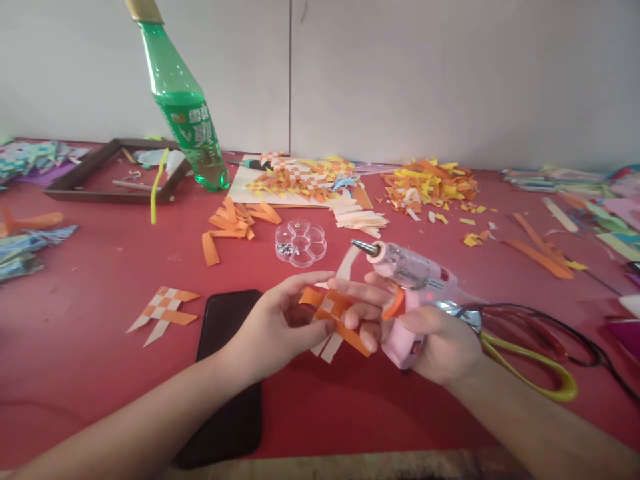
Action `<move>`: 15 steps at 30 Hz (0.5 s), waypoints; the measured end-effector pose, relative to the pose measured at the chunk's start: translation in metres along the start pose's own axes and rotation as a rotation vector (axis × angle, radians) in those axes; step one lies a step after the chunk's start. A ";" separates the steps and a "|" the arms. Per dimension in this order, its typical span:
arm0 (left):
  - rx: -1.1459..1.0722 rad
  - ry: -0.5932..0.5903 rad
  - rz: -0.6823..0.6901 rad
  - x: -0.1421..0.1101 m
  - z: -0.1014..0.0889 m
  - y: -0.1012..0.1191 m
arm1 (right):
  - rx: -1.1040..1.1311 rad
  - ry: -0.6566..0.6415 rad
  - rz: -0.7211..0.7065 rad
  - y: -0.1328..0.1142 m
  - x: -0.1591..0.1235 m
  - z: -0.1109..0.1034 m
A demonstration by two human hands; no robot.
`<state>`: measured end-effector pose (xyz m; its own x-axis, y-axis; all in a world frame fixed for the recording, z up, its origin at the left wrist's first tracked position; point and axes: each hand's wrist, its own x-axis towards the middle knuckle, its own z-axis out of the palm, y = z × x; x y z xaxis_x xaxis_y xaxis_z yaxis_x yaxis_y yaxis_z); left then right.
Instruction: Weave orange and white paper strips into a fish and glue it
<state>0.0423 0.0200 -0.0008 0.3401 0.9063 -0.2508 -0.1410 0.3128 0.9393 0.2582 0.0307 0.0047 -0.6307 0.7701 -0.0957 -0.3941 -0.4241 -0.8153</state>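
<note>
My left hand (285,317) pinches a small weave of orange and white paper strips (333,310), whose loose ends stick out below and to the right. A pink hot glue gun (415,280) rests in my right hand (430,340), its metal nozzle pointing up and left and its orange trigger facing the weave. Fingers of that same hand also reach to the weave's right side. Left of my hands lies a finished-looking woven paper fish (165,310) on the red table. Beneath my left forearm is a black phone (227,400).
A clear flower-shaped bead dish (300,243) sits beyond my hands, near folded orange strips (235,223). Farther back stand a green bottle (185,113), a dark frame (100,195) and a heap of orange and yellow scraps (433,185). Black cable (545,310) and yellow tape (565,387) lie right.
</note>
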 end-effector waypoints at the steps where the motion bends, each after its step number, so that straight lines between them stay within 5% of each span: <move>1: -0.002 0.009 0.007 0.000 0.000 0.000 | -0.004 0.003 -0.004 0.000 0.000 0.000; 15: 0.016 0.171 0.012 0.007 -0.003 -0.003 | -0.230 0.189 -0.032 -0.009 -0.006 0.000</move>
<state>0.0422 0.0265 -0.0066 0.1751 0.9456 -0.2743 -0.1289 0.2982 0.9458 0.2660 0.0299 0.0124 -0.4765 0.8655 -0.1545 -0.2367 -0.2956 -0.9255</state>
